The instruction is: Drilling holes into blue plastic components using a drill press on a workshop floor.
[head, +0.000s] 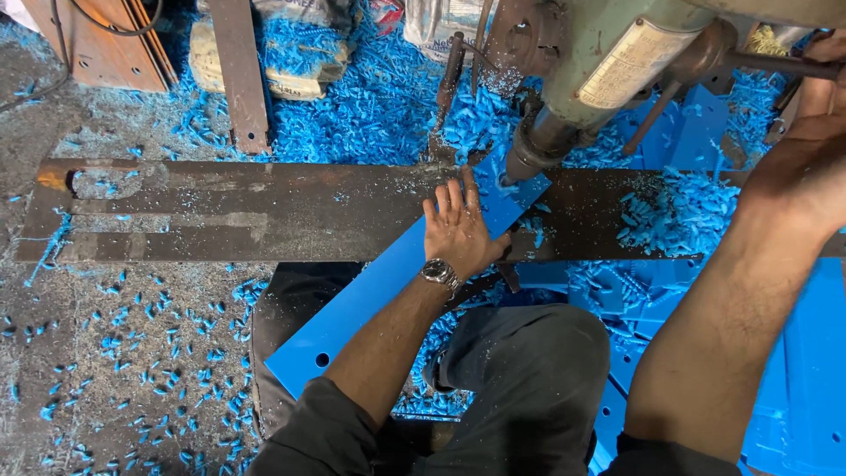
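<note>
Pressing flat on a long blue plastic strip (370,295), the left hand (458,231) lies palm down with fingers spread, a metal wristwatch (439,272) on its wrist. The strip runs diagonally: its far end rests on the rusty steel counter (220,211) directly under the drill chuck (529,157), while its near end overhangs the counter's near edge and reaches down beside the person's knee (538,353). A small round hole shows close to the strip's near end. The chuck tip stands at or just above the strip's far end; contact cannot be confirmed.

The right hand (815,150) is raised at the right edge of the view, next to a dark metal lever (775,63) projecting from the drill press head (617,53). The fingers are largely cut off by the frame, so whether they close around the lever cannot be told.

Curled blue shavings (674,211) are heaped on the right portion of the counter and scattered thickly across the floor (115,370) on its near and far sides. More blue strips (811,379) lie stacked near the lower right corner of the view, beside the right forearm. A rusty steel bar (238,70) leans beyond the counter's far edge.
</note>
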